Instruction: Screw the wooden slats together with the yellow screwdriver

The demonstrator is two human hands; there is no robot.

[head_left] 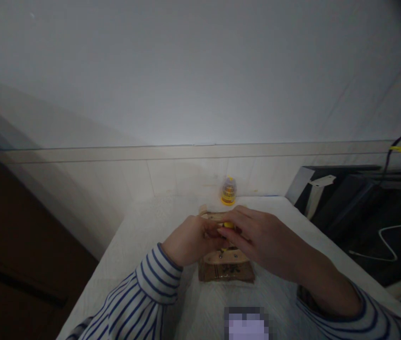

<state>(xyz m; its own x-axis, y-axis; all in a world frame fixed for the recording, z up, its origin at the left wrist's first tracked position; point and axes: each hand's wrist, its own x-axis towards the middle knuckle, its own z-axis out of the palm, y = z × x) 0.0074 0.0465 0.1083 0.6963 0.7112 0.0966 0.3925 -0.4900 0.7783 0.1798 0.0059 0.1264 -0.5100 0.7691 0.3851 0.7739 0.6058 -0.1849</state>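
My right hand [260,236] is closed, its thumb and fingers pinching what looks like a small yellow-handled screwdriver [229,225]. Most of that tool is covered by the fingers. Beside it, my left hand [195,239] has its fingers curled together and meets the right fingertips; what it grips is hidden. Beneath both hands are light wooden pieces [226,256] with small metal screws or holes in them. They lie over a brown printed package [226,272] in shiny wrapping, on the table.
A clear plastic case with a yellow base [228,192] stands at the back of the white-covered table [143,222], near the wall. A phone-like thing [248,326], blurred out, lies at the front edge. Dark panels [349,203] and a white cable [380,236] are at right.
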